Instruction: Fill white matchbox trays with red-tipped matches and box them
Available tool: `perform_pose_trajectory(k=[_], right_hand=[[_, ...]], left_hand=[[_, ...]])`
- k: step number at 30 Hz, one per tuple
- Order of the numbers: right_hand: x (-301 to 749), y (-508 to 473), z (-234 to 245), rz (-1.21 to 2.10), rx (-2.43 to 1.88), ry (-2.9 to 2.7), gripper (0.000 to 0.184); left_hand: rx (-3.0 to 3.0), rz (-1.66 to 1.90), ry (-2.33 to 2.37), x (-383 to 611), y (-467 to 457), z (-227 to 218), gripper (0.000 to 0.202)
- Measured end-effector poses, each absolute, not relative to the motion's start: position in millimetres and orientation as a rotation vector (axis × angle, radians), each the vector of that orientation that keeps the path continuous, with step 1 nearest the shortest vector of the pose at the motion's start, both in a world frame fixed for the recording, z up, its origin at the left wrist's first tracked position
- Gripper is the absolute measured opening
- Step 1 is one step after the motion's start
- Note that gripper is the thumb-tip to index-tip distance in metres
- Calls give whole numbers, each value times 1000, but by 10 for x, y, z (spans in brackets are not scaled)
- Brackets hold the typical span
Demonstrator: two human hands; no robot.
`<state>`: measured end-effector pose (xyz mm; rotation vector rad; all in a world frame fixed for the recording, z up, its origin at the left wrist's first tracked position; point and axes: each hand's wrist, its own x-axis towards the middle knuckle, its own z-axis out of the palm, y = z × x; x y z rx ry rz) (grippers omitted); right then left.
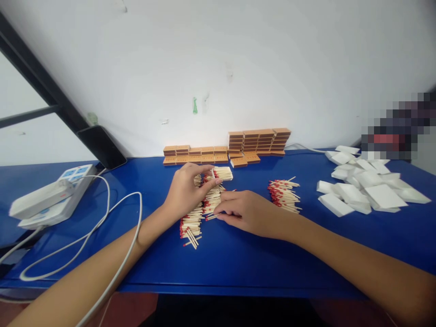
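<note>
My left hand (188,187) pinches one end of a white matchbox tray (229,173), which holds several red-tipped matches (222,174). Below and beside that hand lies a long pile of loose matches (192,220), partly covered by the hand. My right hand (243,211) is at the right edge of this pile, its fingers closed on a few matches (213,216) whose red heads point left. A second heap of matches (284,195) lies to the right of my right hand.
Brown matchboxes (260,141) are stacked along the wall. White empty trays (364,181) are heaped at the right. On the left are a power strip (73,195) with a white adapter (41,200), a looping white cable (141,213) crossing my left forearm, and a dark phone (102,146) leaning on the wall.
</note>
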<state>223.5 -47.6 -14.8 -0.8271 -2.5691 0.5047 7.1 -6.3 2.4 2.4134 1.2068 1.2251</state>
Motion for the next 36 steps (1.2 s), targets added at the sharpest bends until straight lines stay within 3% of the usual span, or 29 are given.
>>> perform_pose_trajectory(k=[21,31,36], right_hand=[[2232,-483,-124,503,-930,-2638,15],[2465,-319,120,-216,-1018,-2497,19],[2553,-240,142,-375,-1059,-2346,22]], left_hand=[[2453,1241,1175,77,-70,14,29],[2554,1190,1220,11,-4,-4,30],[2520,1191,1208,11,-11,-14,36]])
